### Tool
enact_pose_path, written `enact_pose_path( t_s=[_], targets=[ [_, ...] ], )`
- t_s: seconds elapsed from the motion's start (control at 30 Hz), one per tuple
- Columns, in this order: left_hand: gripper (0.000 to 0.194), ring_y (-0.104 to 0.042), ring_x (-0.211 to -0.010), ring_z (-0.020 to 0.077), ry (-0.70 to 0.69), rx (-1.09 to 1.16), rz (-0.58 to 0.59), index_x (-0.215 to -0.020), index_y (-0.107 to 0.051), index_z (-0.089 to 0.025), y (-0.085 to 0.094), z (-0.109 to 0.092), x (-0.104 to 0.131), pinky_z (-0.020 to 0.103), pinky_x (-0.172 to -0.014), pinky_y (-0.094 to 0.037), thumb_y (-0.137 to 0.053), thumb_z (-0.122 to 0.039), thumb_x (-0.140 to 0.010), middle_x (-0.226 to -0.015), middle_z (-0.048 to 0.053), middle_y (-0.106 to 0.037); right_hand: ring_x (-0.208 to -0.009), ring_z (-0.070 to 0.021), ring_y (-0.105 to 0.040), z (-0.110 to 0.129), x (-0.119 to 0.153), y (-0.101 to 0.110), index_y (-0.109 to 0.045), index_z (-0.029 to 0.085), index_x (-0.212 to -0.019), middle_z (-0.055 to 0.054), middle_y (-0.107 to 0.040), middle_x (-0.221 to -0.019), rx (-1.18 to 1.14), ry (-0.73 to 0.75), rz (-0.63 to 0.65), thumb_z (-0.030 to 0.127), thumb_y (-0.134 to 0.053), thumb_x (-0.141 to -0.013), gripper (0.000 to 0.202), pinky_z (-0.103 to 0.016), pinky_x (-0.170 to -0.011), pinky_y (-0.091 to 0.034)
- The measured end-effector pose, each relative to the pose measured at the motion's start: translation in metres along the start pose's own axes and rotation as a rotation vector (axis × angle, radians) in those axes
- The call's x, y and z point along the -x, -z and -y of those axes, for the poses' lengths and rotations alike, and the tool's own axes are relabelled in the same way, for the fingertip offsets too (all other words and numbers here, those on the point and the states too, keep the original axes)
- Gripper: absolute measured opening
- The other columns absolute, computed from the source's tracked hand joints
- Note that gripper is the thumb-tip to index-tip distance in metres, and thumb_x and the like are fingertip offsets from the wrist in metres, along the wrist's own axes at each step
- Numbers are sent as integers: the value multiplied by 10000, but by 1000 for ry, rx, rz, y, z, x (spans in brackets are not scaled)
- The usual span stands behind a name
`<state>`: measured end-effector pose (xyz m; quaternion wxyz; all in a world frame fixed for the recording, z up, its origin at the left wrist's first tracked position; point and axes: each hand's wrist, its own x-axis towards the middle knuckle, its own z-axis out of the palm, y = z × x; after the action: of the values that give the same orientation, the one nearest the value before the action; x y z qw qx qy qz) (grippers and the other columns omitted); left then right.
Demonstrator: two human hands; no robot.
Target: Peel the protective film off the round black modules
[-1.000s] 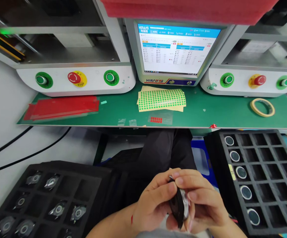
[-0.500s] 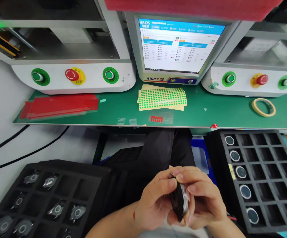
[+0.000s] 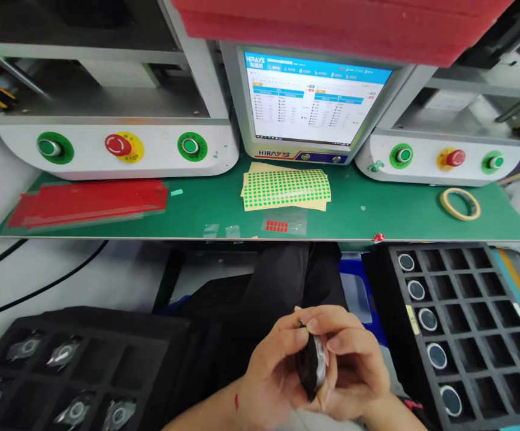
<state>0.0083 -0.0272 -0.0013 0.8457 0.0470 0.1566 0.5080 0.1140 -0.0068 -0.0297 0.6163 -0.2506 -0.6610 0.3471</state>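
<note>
Over my lap, both hands are closed around a small black, rounded device with a silvery side (image 3: 313,365). My left hand (image 3: 273,359) grips it from the left, thumb near its upper end. From the right, my right hand (image 3: 354,353) pinches the top and wraps behind it. The fingers cover much of the device, so its exact kind cannot be made out. To the right, a black foam tray (image 3: 475,341) holds a column of round, dark-faced pieces with pale rims (image 3: 428,319). To the left, another black foam tray (image 3: 93,392) holds several film-wrapped round parts (image 3: 76,410).
Across the green bench (image 3: 201,209) lie red film strips (image 3: 93,203), green dot stickers (image 3: 287,188), a small red sticker sheet (image 3: 277,226) and a tape roll (image 3: 460,203). Behind them stand a monitor (image 3: 314,102) and machine panels with push buttons (image 3: 118,145).
The camera view has shifted, so the bench sits slightly lower and further left. Both hands keep hold of the device, with little change in their grip.
</note>
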Motion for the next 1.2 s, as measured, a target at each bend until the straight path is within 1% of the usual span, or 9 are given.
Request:
enact_pose_path(
  t_s=[0.17,0.3,0.43,0.53,0.6,0.7,0.87,1.0,1.2],
  targets=[
    [398,-523,-513,86,3,-264,-119,-790,-632,-101,19,-24,-35,151,-463,-413,-658,-497,-808,-652,58,-636,-933,-243,-678,-24,-35,20,-533,220,-1095,-81,-683,-978,181,-85,27,337,-781,-746,444,-496,-899,-561],
    [405,-644,-674,134,-160,-657,-379,-900,-655,-93,24,-52,-56,189,-553,-514,-672,-486,-803,-872,117,-720,-961,-272,-656,-73,-89,64,-570,222,-1054,-91,-682,-988,776,-97,141,298,-749,-765,348,-457,-839,-540],
    [548,-486,-292,108,-114,-776,-350,-570,-570,-122,10,-65,-52,174,-272,-306,-561,-606,-827,-447,55,-610,-946,-324,-650,-128,-126,102,-573,176,-1117,-130,-693,-990,1064,-228,416,349,-711,-773,409,-483,-826,-506],
    [614,-316,-192,63,-273,-908,-402,-424,-441,-168,-1,-66,-46,176,-240,-161,-536,-594,-856,-286,-21,-424,-930,-326,-652,-143,-127,102,-587,157,-1096,-137,-700,-974,1054,-292,401,392,-692,-774,411,-476,-810,-506],
    [624,-328,-223,54,-484,-1040,-436,-407,-403,-179,-5,-66,-43,186,-280,-187,-491,-535,-911,-285,-46,-353,-957,-322,-641,-128,-115,86,-616,163,-1015,-140,-697,-990,1023,-233,296,386,-662,-804,310,-492,-851,-491],
    [625,-364,-306,49,-802,-1261,-455,-406,-372,-177,-8,-69,-42,216,-390,-283,-411,-416,-983,-324,-47,-339,-862,-243,-661,-72,-84,48,-639,203,-863,-71,-703,-868,787,-194,122,269,-593,-879,81,-407,-808,-519],
    [585,-322,-344,52,-1067,-1408,-527,-429,-361,-174,-14,-70,-39,257,-422,-251,-427,-324,-990,-355,-50,-345,-717,-163,-670,11,-38,-8,-651,205,-882,-23,-700,-780,184,-337,263,110,-650,-820,114,-280,-639,-543],
    [555,-321,-340,42,-1143,-1522,-511,-449,-376,-169,-20,-66,-33,252,-401,-228,-427,-271,-992,-358,-56,-340,-675,-153,-657,23,-26,-21,-650,192,-862,-20,-685,-744,32,-446,169,90,-678,-789,129,-272,-608,-549],
    [514,-337,-333,36,-1168,-1622,-472,-473,-398,-172,-22,-60,-28,241,-390,-231,-440,-219,-983,-360,-66,-349,-651,-148,-665,25,-25,-24,-688,189,-865,-18,-700,-723,-31,-433,99,45,-692,-771,172,-266,-585,-559]
  ],
)
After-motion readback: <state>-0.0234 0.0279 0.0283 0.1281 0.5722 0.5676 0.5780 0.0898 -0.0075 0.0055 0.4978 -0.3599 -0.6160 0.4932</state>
